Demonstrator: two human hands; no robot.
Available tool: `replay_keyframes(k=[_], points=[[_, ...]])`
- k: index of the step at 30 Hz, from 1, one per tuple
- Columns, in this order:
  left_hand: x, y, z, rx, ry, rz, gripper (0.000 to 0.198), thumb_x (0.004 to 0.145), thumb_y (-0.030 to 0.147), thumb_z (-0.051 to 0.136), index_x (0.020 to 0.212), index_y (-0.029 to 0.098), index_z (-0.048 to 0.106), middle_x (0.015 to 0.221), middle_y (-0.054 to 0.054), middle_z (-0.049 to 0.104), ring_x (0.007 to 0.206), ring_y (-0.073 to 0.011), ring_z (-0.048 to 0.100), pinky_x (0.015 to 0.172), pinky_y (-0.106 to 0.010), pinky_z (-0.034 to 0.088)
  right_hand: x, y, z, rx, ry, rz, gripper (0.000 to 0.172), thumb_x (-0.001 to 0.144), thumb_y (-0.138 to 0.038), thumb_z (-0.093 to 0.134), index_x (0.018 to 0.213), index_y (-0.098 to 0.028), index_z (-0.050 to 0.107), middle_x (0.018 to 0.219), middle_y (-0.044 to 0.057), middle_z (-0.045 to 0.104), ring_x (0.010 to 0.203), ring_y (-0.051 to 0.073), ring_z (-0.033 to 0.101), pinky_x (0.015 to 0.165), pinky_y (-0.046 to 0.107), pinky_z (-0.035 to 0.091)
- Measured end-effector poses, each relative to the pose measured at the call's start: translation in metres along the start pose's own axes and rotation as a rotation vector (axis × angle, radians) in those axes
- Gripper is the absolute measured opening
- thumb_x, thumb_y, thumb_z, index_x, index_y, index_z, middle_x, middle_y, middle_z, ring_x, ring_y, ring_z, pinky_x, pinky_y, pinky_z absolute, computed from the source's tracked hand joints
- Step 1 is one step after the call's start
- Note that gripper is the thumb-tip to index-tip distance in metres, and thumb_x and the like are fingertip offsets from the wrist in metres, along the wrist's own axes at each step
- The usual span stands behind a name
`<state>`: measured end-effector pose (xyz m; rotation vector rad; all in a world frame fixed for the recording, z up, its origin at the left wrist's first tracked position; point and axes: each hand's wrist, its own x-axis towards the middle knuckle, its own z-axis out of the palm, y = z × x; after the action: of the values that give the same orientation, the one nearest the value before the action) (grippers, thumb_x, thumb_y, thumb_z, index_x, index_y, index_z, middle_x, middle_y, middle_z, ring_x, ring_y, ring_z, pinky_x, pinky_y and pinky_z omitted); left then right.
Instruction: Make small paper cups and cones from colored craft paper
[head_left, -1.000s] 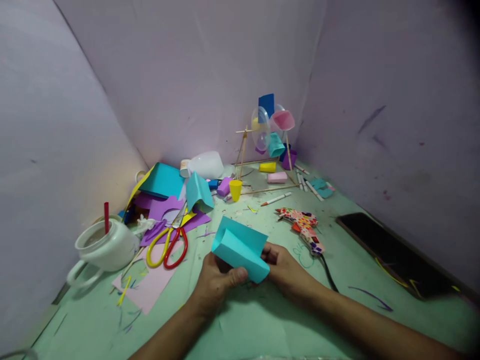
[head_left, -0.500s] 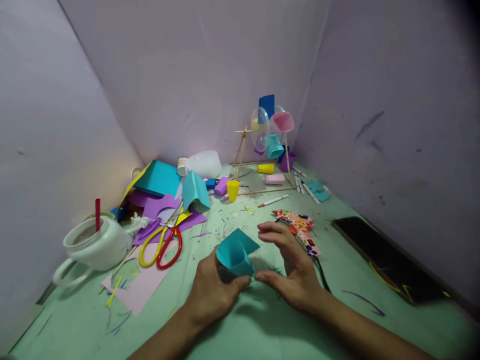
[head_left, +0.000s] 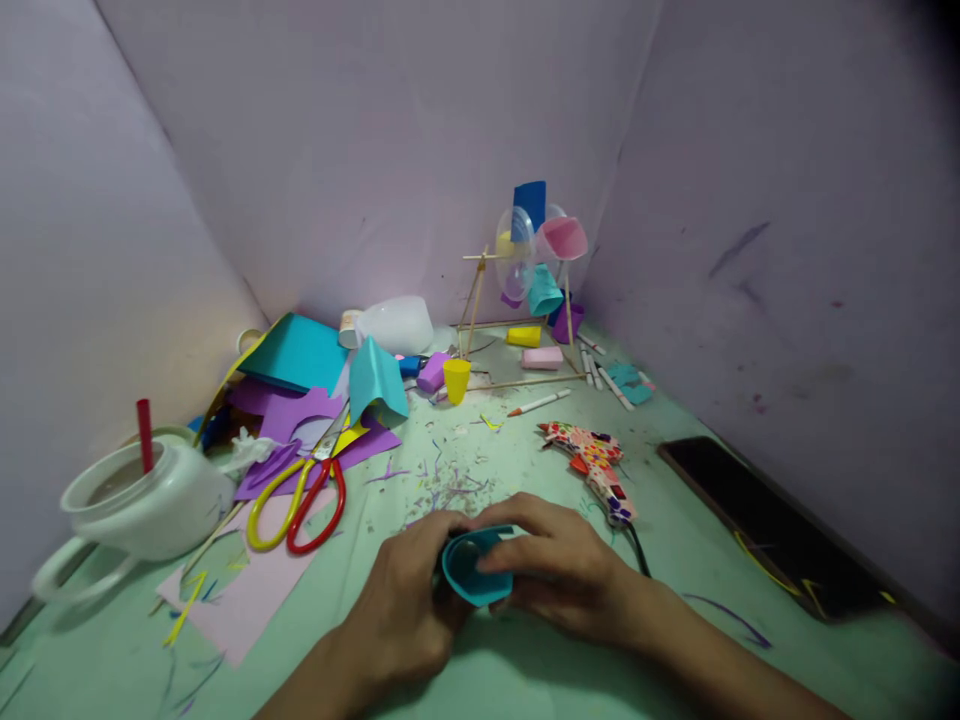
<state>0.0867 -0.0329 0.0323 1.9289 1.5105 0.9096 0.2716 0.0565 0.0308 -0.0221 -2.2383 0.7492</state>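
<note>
A piece of teal paper (head_left: 469,570) is curled into a small cup shape low in the middle of the green table (head_left: 525,680). My left hand (head_left: 405,600) grips it from the left with fingers bent round it. My right hand (head_left: 559,570) wraps over it from the right, fingers curled across its top. Both hands rest close to the table surface. Much of the paper is hidden inside my fingers.
Scissors with yellow and red handles (head_left: 296,495) lie left on purple paper scraps. A white pot with a red stick (head_left: 135,505) stands far left. A patterned glue gun (head_left: 596,460) lies right, a black phone (head_left: 757,525) beyond. A stick-and-cup wheel model (head_left: 536,265) stands at the back.
The flat folded teal sheet has been rolled tighter into a small cup. My right hand, open beside it half a second ago, has closed over it. Both hands dropped nearer me.
</note>
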Motion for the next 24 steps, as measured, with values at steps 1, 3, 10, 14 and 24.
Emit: replay_keyframes(k=[1, 3, 10, 14, 24], points=[[0.000, -0.001, 0.000, -0.005, -0.007, 0.007, 0.027, 0.076, 0.026, 0.060, 0.102, 0.022, 0.054, 0.094, -0.005, 0.066, 0.082, -0.0209, 0.062, 0.070, -0.034, 0.048, 0.001, 0.000, 0.000, -0.010, 0.003, 0.002, 0.025, 0.083, -0.020, 0.061, 0.108, -0.020, 0.059, 0.111, 0.010, 0.063, 0.097, 0.019, 0.062, 0.081, 0.030, 0.052], [0.001, -0.003, 0.000, -0.002, -0.008, 0.015, 0.023, 0.079, 0.027, 0.058, 0.101, 0.023, 0.054, 0.093, -0.004, 0.066, 0.080, -0.0196, 0.063, 0.069, -0.032, 0.049, 0.003, -0.001, 0.001, -0.020, 0.013, 0.012, 0.024, 0.084, -0.018, 0.060, 0.107, -0.019, 0.060, 0.110, 0.010, 0.064, 0.095, 0.018, 0.062, 0.081, 0.029, 0.052], [0.007, -0.010, -0.001, 0.087, 0.075, 0.065, 0.028, 0.080, 0.033, 0.062, 0.106, 0.027, 0.054, 0.100, -0.005, 0.066, 0.092, -0.0224, 0.063, 0.080, -0.036, 0.051, 0.008, 0.000, 0.003, 0.005, 0.073, 0.086, 0.024, 0.084, -0.020, 0.062, 0.107, -0.017, 0.061, 0.107, 0.011, 0.066, 0.092, 0.018, 0.062, 0.079, 0.030, 0.052], [0.003, -0.015, -0.001, 0.052, 0.150, 0.096, 0.053, 0.074, 0.034, 0.069, 0.122, 0.029, 0.047, 0.121, -0.009, 0.058, 0.117, -0.0303, 0.051, 0.096, -0.044, 0.044, 0.010, 0.003, 0.003, 0.001, 0.102, 0.100, 0.024, 0.084, -0.022, 0.062, 0.107, -0.015, 0.062, 0.106, 0.012, 0.066, 0.094, 0.019, 0.062, 0.081, 0.031, 0.052], [0.004, -0.002, -0.007, -0.330, 0.360, -0.278, 0.042, 0.062, 0.027, 0.078, 0.103, 0.028, 0.065, 0.093, -0.003, 0.073, 0.083, -0.0209, 0.068, 0.072, -0.026, 0.056, 0.008, -0.001, -0.002, 0.205, 0.183, 0.280, 0.064, 0.077, -0.024, 0.071, 0.134, -0.026, 0.043, 0.128, 0.011, 0.059, 0.115, 0.022, 0.056, 0.097, 0.041, 0.045]])
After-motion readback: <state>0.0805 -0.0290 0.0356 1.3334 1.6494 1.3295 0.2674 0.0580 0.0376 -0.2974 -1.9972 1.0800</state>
